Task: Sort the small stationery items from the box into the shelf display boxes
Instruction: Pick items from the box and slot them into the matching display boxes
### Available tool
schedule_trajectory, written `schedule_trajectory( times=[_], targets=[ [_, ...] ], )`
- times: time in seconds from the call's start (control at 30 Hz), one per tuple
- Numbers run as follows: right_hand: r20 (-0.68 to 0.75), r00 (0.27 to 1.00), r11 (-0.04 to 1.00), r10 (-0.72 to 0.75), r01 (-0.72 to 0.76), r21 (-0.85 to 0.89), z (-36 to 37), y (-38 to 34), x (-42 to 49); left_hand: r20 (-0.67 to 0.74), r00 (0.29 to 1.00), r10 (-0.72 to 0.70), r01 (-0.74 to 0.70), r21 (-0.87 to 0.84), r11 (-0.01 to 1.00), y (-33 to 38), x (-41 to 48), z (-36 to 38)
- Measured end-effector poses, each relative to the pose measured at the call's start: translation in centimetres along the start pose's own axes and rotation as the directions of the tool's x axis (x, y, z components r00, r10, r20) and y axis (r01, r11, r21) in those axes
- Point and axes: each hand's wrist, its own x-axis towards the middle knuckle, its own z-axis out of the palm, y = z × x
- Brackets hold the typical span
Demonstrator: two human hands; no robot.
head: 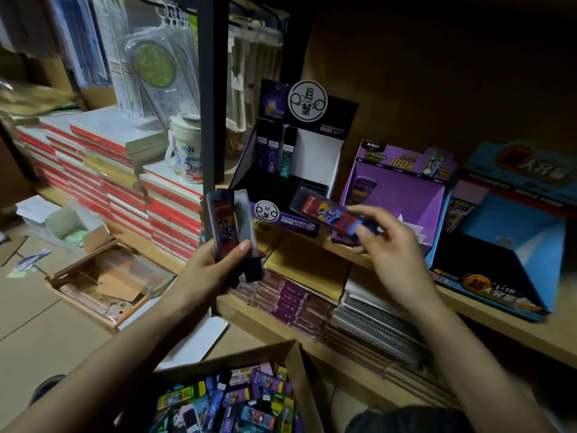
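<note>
Shelf display boxes stand in a row on the wooden shelf (515,326): a blue display box (512,214) on the right, a purple display box (396,195) in the middle and a black display box (281,220) on the left, with three slim tubes upright against its back wall. Stacks of red-edged notebooks (125,182) fill the neighbouring shelf to the left. Below, nearest the camera, the cardboard box (298,367) is heaped with small stationery items (231,401) in many colours. The left hand (215,267) grips a bundle of cases (231,220) upright, thumb across the front. The right hand (390,245) pinches a red-and-blue case (331,214) by one end, tilted, in front of the black and purple boxes.
</note>
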Motion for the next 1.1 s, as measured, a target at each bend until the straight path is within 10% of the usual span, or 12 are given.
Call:
schedule_trajectory(
  times=[0.23, 0.57, 0.77, 1.1],
  targets=[
    [-0.175, 0.962, 0.895, -0.208, 0.115, -0.43, -8.2, -0.1, 3.0, 0.05, 0.999, 0.016, -0.019, 0.064, 0.998, -0.1, 0.5, 1.8],
    [0.124, 0.952, 0.651, -0.28, 0.283, -0.704, -9.0, 0.3, 7.7, 0.116, 0.993, 0.028, -0.038, 0.084, 0.996, -0.6, 0.6, 4.2],
    [0.049, 0.997, 0.817, -0.067, 0.083, -0.571, -6.3, 2.5, 8.8, 0.129, 0.991, 0.019, -0.031, 0.089, 0.996, -0.6, 0.5, 4.3],
    [-0.275, 0.928, 0.889, -0.253, 0.11, -0.444, -4.8, 1.1, 4.2, 0.131, 0.991, 0.037, -0.048, 0.088, 0.995, -0.6, 0.7, 4.2]
  ],
)
